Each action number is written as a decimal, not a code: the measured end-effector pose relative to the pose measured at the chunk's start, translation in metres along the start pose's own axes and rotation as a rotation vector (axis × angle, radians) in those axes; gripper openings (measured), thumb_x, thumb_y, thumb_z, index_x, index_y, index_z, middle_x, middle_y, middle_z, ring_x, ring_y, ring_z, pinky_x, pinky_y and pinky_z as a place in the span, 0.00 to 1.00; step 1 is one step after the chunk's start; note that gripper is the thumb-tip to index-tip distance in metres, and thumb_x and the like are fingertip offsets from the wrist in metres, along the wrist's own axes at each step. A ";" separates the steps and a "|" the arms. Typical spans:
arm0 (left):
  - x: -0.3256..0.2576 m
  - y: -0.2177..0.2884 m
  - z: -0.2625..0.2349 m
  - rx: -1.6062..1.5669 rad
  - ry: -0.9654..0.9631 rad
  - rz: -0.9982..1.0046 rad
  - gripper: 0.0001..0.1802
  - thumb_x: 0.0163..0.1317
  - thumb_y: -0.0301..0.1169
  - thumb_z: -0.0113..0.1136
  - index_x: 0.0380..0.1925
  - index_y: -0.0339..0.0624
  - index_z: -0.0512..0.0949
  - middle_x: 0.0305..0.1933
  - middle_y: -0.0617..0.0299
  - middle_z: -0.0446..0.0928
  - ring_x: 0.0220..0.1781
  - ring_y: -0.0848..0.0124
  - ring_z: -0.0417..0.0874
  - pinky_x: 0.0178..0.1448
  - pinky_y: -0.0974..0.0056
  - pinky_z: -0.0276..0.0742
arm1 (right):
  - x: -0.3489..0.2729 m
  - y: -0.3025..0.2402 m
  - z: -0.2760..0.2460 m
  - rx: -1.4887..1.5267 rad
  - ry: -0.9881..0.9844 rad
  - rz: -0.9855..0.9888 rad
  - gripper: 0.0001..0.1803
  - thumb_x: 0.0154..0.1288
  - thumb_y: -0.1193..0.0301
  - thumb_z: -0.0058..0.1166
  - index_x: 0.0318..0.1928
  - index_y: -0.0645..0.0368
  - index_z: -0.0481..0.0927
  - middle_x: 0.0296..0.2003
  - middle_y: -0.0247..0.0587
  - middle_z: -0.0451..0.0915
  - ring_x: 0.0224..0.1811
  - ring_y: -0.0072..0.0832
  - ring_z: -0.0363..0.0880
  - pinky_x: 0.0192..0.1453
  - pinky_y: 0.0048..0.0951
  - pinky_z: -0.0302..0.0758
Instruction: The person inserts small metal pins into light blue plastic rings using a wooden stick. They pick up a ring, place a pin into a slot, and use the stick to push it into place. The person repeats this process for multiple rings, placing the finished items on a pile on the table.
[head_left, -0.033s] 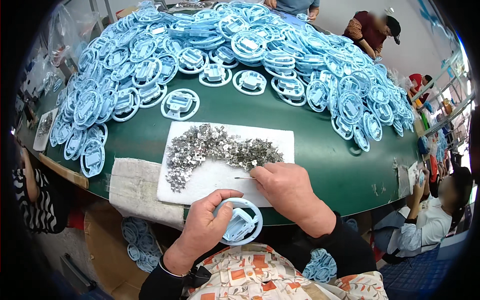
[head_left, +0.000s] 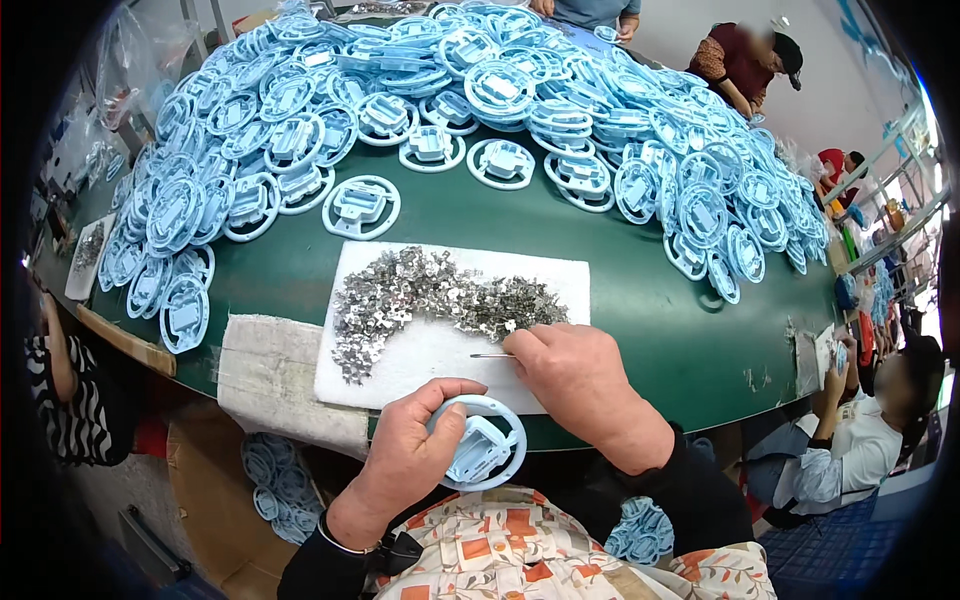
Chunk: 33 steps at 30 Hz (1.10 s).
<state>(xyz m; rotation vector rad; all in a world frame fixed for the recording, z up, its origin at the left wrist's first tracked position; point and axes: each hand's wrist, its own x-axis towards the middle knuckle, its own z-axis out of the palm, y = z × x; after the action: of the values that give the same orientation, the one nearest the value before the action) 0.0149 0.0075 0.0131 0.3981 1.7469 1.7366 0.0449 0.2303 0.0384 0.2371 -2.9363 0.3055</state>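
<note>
Blue wheel [head_left: 478, 453] gripped in the left hand [head_left: 412, 432] at the table edge [head_left: 735, 412], right hand [head_left: 575, 380] pinching a rod [head_left: 490, 355], open tabletop [head_left: 680, 320] rightward

Left grip [head_left: 410, 432] low, close to torso, thumb folded over top, index finger reaching around the far side; right grip [head_left: 565, 370] farther out, back of hand up, fingers curled in a pinch, both forearms angled inward.

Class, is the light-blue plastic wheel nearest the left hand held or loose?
Held: the left hand grasps the light-blue plastic wheel, its thumb lying across the rim.
</note>
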 end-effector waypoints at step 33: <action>-0.001 0.009 0.002 0.113 0.046 0.008 0.13 0.76 0.32 0.57 0.42 0.32 0.83 0.34 0.65 0.84 0.36 0.82 0.79 0.42 0.72 0.76 | -0.004 0.006 -0.003 0.264 -0.045 0.052 0.06 0.65 0.67 0.64 0.40 0.53 0.83 0.30 0.40 0.86 0.30 0.42 0.85 0.32 0.40 0.79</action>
<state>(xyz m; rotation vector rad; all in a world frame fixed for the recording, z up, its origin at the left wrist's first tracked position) 0.0149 0.0097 0.0222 0.4168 1.8839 1.6698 0.0484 0.2369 0.0398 0.2043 -2.9434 0.7057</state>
